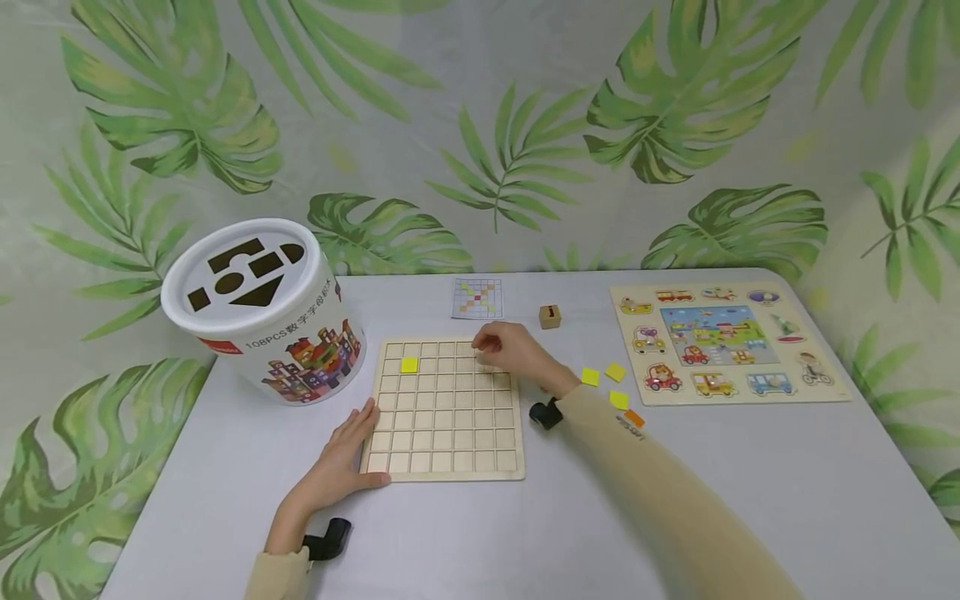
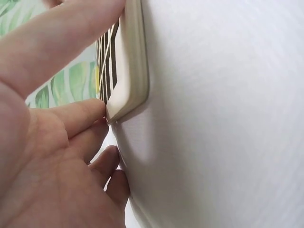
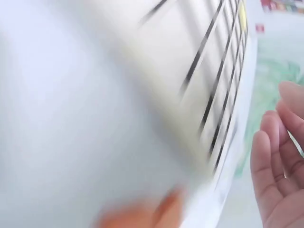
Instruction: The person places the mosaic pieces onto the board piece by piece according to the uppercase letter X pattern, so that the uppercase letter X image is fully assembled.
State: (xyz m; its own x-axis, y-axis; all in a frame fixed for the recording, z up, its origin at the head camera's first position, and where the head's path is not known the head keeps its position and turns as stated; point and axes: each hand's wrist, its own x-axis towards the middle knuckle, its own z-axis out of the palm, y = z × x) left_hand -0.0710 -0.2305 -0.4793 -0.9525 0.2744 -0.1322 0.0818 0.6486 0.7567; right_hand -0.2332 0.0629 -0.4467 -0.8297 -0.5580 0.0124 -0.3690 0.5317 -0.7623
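A pale wooden grid board [image 1: 446, 408] lies on the table, with one yellow square tile [image 1: 408, 365] in its upper left part. My left hand [image 1: 345, 454] rests against the board's left edge, thumb at the near left corner and the other fingers stretched along the side. In the left wrist view, the left fingers [image 2: 83, 114] touch the board's corner [image 2: 130, 90]. My right hand [image 1: 513, 354] hovers over the board's upper right part with bent fingers. In the right wrist view, its fingers [image 3: 268, 156] curl inward; whether something is pinched between the fingertips is hidden.
Loose yellow tiles [image 1: 590, 377] and an orange piece [image 1: 634, 417] lie right of the board. A pattern card [image 1: 477, 298] and a small wooden block [image 1: 550, 317] are behind it. A white bucket [image 1: 300, 333] stands at left, a picture puzzle [image 1: 637, 308] at right.
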